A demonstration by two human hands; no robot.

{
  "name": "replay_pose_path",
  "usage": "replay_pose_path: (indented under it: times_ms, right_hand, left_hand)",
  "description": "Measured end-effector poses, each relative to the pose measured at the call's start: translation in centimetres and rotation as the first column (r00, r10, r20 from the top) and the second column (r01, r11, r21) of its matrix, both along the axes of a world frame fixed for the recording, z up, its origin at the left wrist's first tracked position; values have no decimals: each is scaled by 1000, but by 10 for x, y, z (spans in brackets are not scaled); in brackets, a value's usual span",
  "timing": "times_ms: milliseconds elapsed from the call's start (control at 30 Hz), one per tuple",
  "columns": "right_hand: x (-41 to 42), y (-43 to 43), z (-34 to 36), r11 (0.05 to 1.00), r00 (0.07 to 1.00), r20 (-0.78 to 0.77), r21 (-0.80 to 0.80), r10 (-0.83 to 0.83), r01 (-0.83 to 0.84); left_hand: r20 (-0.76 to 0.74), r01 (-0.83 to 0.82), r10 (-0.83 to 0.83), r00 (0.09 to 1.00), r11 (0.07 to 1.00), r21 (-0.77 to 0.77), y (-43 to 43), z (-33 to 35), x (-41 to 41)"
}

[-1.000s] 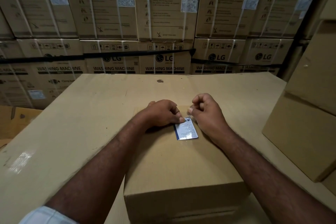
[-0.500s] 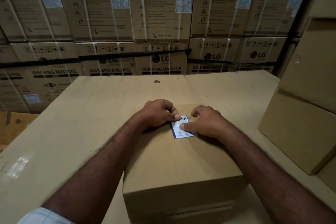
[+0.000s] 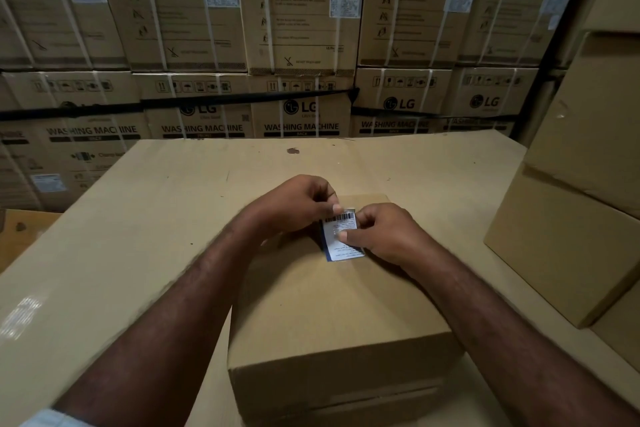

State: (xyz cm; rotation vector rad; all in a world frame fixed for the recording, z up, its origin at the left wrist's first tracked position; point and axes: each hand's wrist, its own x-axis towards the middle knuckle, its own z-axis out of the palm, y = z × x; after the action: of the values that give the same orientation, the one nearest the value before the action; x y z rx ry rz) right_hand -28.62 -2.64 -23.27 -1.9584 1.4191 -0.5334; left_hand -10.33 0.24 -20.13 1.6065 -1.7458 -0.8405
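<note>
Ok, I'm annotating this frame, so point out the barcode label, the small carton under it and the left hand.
barcode label (image 3: pixel 346 250), head view, on its lower printed part.
small carton (image 3: pixel 332 305), head view, on its bare top face.
left hand (image 3: pixel 294 204), head view, on the back of the hand.

White barcode label (image 3: pixel 341 236) lies on the cardboard box (image 3: pixel 332 302).

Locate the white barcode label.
Head view, centre: the white barcode label lies atop the small brown cardboard box, near its far end, pinched between the left hand and right hand.
</note>
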Motion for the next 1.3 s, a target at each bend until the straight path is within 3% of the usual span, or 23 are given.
replay_pose_path:
  times_ms: [133, 400, 467, 567, 633, 767, 933, 1133, 1300]
  right_hand:
    - [-1, 0, -6, 1000, 995, 95, -5, -3, 3]
    - [-2, 4, -7, 996, 996, 84, -87, -10, 18]
    - [-3, 5, -8, 994, 996, 86, -108, 0, 9]
    - [-3, 7, -8, 992, 991, 130, -129, 17, 0]
    - [-4, 9, -8, 988, 984, 175, -153, 34, -7]
    - [-9, 11, -9, 967, 979, 196, -253, 60, -9]
    - [-12, 23, -6, 945, 959, 281, -325, 49, 47]
    - [-26, 35, -5, 989, 910, 414, -136, 8, 53]
    - [-37, 43, -6, 989, 888, 437, -78, 146, -125]
  left_hand:
    - [-115, 3, -4, 993, 1000, -11, 5, -1, 0]
    - [-385, -25, 25, 923, 1000, 5, 19, -22, 10]
    - [-320, -75, 66, 945, 997, -18, 25, -23, 10]
    - [10, -104, 104, 995, 994, -40, 30, -25, 8]
    - [110, -75, 78, 991, 997, -34, 32, -26, 6]
    - [65, -37, 36, 997, 999, 18, 36, -20, -2]
    - [140, -37, 38, 989, 999, -7, 43, -24, -8]
    - [68, -121, 130, 989, 986, -117, 53, -27, -15]
    - [-37, 23, -25, 999, 997, -69, 68, -17, -16]
